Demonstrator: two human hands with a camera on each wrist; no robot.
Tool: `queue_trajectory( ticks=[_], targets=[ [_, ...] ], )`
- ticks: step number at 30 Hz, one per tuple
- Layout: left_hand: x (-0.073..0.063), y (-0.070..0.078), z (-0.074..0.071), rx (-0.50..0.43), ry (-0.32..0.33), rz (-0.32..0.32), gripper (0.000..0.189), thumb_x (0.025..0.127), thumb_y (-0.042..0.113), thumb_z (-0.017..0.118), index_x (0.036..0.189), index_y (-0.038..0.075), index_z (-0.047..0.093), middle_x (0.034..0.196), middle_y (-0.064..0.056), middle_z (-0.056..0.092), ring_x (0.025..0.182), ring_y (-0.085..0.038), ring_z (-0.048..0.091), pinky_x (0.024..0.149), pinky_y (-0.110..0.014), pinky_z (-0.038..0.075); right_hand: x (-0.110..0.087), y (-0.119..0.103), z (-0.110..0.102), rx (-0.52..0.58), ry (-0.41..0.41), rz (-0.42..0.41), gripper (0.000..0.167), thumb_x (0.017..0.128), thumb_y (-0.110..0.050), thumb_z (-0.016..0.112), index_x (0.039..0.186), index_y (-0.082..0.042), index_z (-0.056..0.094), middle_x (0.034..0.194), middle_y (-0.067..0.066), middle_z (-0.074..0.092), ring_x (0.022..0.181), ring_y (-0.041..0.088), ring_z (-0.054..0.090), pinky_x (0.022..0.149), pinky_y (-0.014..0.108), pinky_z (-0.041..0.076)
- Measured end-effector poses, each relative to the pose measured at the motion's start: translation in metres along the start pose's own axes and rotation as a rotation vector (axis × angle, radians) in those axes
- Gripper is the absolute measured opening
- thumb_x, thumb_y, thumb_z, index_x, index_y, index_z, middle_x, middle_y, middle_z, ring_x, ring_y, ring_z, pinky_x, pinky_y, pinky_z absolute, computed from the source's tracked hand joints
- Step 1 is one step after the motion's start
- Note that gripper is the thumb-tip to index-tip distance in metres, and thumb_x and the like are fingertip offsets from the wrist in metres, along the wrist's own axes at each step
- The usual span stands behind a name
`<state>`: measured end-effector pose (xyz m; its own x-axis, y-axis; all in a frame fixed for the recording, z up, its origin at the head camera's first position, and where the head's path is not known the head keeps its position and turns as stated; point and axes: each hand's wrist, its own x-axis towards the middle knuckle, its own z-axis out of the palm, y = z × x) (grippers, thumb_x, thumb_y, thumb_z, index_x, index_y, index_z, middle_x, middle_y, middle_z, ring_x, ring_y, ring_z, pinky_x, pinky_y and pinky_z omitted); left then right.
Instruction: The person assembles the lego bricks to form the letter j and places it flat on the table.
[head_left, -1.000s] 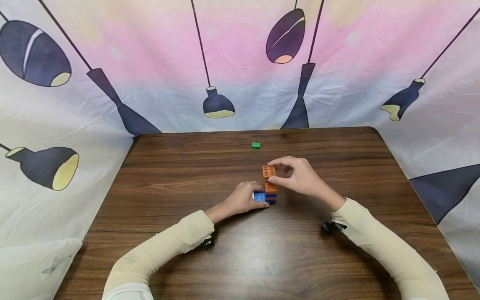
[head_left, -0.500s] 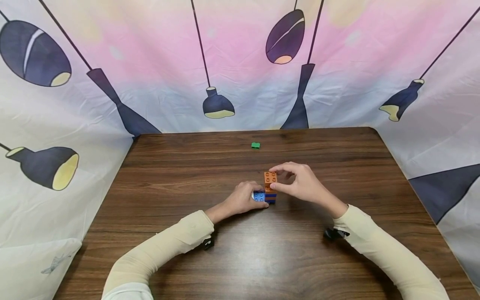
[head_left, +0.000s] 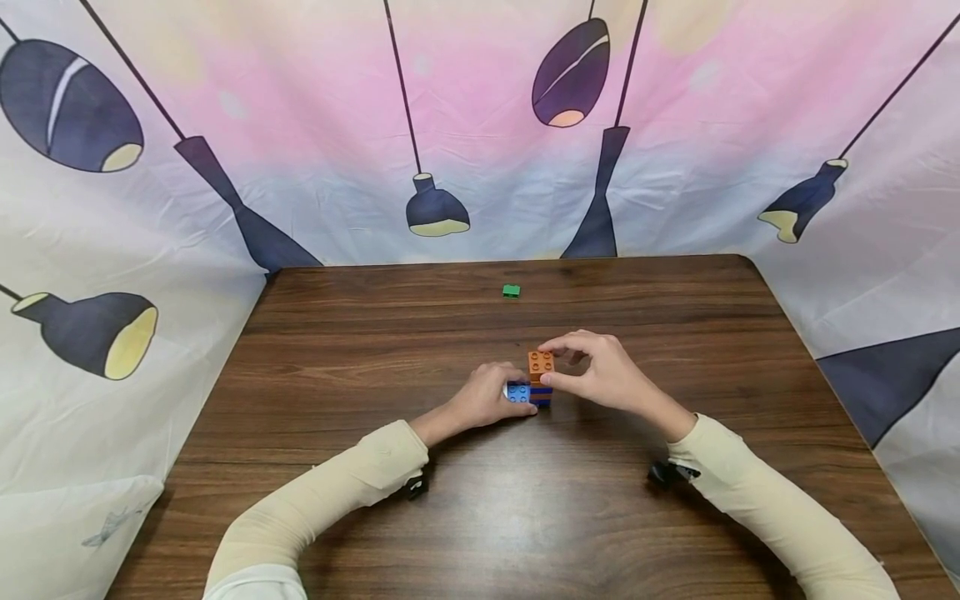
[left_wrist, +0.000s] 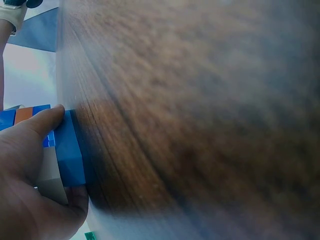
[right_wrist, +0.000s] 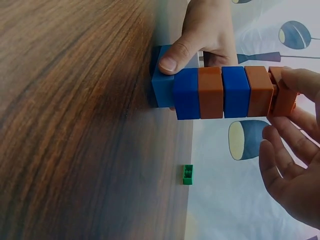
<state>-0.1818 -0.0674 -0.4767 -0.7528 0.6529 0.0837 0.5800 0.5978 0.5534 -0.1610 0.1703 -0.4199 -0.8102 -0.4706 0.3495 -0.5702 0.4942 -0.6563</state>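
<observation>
In the head view my left hand (head_left: 480,398) grips the base of a brick tower from its left side. That base shows a light blue brick (left_wrist: 71,150) and a whitish brick (left_wrist: 50,175) in the left wrist view. Alternating blue and orange bricks form the tower (right_wrist: 210,93), which rises at the base's right. With thumb and fingertips, my right hand (head_left: 603,371) pinches the topmost orange brick (right_wrist: 284,97). A thin gap shows between that brick and the orange brick (right_wrist: 259,92) beneath it.
A small green brick (head_left: 512,292) lies apart, towards the back of the brown wooden table (head_left: 360,333). Behind the table hangs a cloth backdrop (head_left: 495,125) printed with lamps.
My right hand has lowered the orange brick from above and behind the tower onto its top. The left hand has stayed in place on the base.
</observation>
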Motion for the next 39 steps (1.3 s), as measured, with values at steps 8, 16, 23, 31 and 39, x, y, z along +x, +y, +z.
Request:
queue_trajectory(
  ticks=[8,16,23,31,39],
  targets=[
    [0.0004,0.0002,0.0003,-0.012,-0.004,-0.008,0.044,0.086,0.035,0.083,0.119,0.007,0.074,0.102,-0.003,0.072,0.084,-0.010,0.063,0.071,-0.027,0.050,-0.0019,-0.0003,0.0002,-0.004,0.000,0.003,0.036,0.086,-0.026,0.085,0.118,-0.015,0.076,0.108,0.001,0.073,0.089,0.028,0.067,0.076,0.045,0.056],
    [0.0004,-0.0001,0.0006,-0.018,0.006,0.003,0.043,0.086,0.035,0.083,0.118,0.006,0.075,0.102,-0.004,0.072,0.083,-0.010,0.062,0.068,-0.025,0.049,-0.0040,0.0007,0.0000,-0.009,0.013,0.003,0.034,0.086,-0.024,0.085,0.118,-0.014,0.077,0.105,0.002,0.073,0.086,0.025,0.067,0.074,0.042,0.056],
    [0.0004,-0.0002,0.0006,-0.010,0.002,-0.004,0.044,0.086,0.035,0.084,0.118,0.006,0.075,0.101,-0.003,0.072,0.082,-0.010,0.062,0.068,-0.024,0.049,-0.0041,-0.0002,0.0011,-0.036,0.023,-0.020,0.035,0.085,-0.024,0.086,0.117,-0.011,0.077,0.104,0.002,0.073,0.086,0.024,0.066,0.073,0.037,0.056],
    [0.0002,-0.0005,0.0001,-0.019,0.007,-0.002,0.043,0.085,0.035,0.084,0.116,0.006,0.075,0.101,-0.003,0.072,0.083,-0.011,0.062,0.069,-0.026,0.050,-0.0016,0.0007,0.0008,-0.056,0.017,-0.071,0.035,0.084,-0.022,0.086,0.115,-0.010,0.077,0.103,0.002,0.075,0.087,0.022,0.067,0.069,0.032,0.055],
    [0.0004,-0.0021,0.0015,-0.010,0.012,0.008,0.042,0.085,0.035,0.084,0.115,0.007,0.075,0.099,-0.003,0.071,0.081,-0.010,0.061,0.068,-0.024,0.049,-0.0033,0.0000,0.0022,-0.111,0.013,-0.063,0.036,0.084,-0.024,0.086,0.116,-0.010,0.077,0.103,0.002,0.074,0.089,0.024,0.065,0.070,0.037,0.055]
  ],
)
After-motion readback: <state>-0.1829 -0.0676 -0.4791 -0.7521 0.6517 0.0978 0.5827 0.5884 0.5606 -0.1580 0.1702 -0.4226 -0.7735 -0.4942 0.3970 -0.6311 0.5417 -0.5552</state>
